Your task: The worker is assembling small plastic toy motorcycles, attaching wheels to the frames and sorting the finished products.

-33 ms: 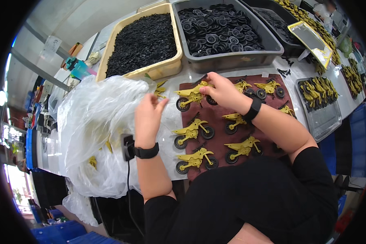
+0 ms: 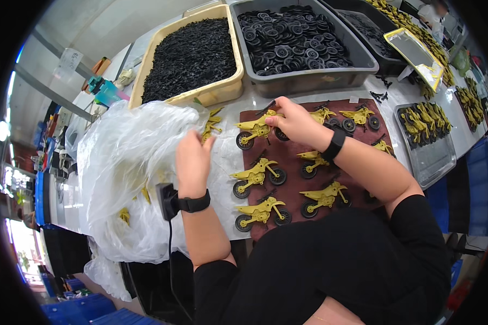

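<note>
From here I can see the person's right hand gripping 1 yellow toy motorbike by its front part; it sits at 10 o'clock on the maroon cloth, its black rear wheel showing. The left hand is off the cloth at 9 o'clock, fingers curled beside a clear plastic bag; I can't tell whether they've got anything. Just beyond that hand, toward 1 o'clock, lie loose yellow parts. My guess is the step is putting this bike together, with the left side on parts duty. The next move probably calls for a clean pinch on 1 loose part while the right hand steadies the bike. A grey tub of wheels stands at 12 o'clock.
</note>
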The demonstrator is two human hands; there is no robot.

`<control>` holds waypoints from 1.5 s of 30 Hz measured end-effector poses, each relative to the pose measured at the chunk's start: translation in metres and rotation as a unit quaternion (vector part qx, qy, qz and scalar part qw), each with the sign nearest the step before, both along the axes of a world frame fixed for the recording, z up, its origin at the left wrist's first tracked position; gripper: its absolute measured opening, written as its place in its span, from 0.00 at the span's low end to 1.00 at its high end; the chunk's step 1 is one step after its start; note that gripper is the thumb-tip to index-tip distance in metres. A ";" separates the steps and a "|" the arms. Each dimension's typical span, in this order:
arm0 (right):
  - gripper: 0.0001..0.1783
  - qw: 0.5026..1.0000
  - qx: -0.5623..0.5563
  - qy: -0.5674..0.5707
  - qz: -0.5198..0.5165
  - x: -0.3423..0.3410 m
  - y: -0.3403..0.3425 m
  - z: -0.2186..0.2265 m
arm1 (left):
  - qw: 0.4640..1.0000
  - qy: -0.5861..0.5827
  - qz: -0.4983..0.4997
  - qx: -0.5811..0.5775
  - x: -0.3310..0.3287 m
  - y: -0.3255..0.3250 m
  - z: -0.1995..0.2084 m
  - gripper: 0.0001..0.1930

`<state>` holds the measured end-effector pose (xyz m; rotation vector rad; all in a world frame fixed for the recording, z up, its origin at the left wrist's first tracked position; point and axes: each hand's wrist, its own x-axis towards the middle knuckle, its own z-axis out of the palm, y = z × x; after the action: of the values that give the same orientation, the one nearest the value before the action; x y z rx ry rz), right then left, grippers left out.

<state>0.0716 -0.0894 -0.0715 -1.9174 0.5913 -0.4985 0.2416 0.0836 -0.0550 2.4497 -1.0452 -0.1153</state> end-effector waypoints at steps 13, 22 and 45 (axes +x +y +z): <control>0.25 0.961 -0.266 0.064 -0.033 -0.010 -0.012 0.003 | 0.944 0.017 0.048 0.326 0.010 0.014 0.006 0.17; 0.20 0.984 0.084 0.138 0.071 -0.057 -0.034 0.068 | 0.913 -0.110 -0.379 -0.105 -0.054 -0.034 0.037 0.18; 0.18 0.953 -0.216 0.193 -0.092 -0.095 -0.083 -0.010 | 0.884 -0.186 -0.428 -0.030 -0.105 -0.151 -0.028 0.14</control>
<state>-0.0233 -0.1725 -0.0813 -2.4168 0.9853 -0.3923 0.1364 -0.0672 -0.0833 1.8056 -2.1996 0.1148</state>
